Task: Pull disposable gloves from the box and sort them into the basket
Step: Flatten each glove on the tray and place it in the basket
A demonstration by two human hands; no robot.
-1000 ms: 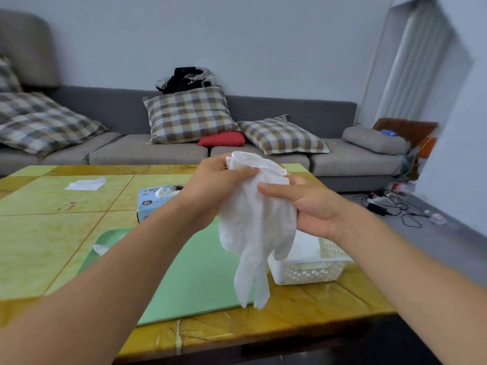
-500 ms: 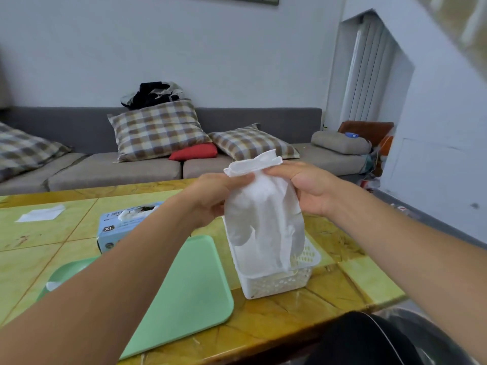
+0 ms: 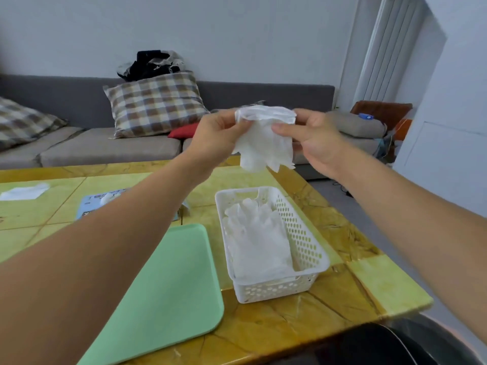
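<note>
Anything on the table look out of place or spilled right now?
Nothing spilled. One stray white sheet lies at the table's far left, away from the basket. The glove is held by both hands.

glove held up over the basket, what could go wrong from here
The glove hangs bunched between the left hand and right hand, beyond the far end of the basket; released here, it may land on the table. The basket already holds gloves, so another could drape over its rim.
</note>
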